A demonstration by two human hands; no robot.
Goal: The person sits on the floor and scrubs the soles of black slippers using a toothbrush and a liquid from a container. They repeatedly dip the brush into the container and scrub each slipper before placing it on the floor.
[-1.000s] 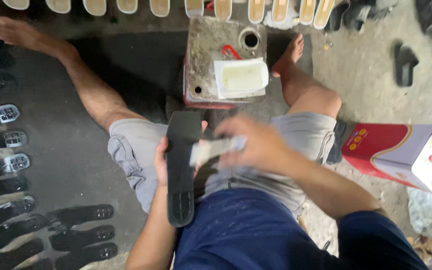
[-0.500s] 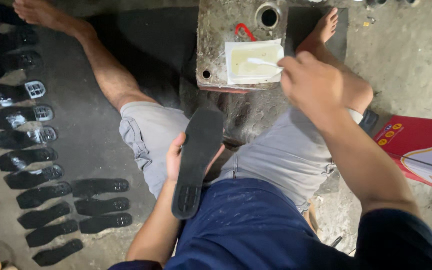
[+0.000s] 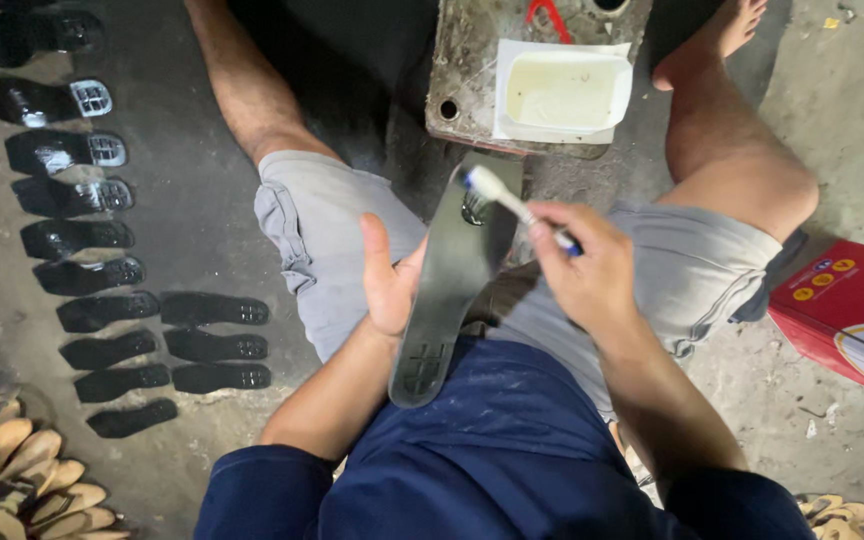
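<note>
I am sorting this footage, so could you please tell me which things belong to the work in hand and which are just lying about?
In use:
left hand holding black sole
right hand holding toothbrush
white tray of pale liquid

Lying about:
rows of black soles
tan soles
red box

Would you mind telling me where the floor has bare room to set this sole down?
Bare concrete lies between the rows of black soles and the grey shorts, and beyond the right knee, above the red cardboard box. The left edge is crowded with soles; the stained block holds a white glue tray.
</note>
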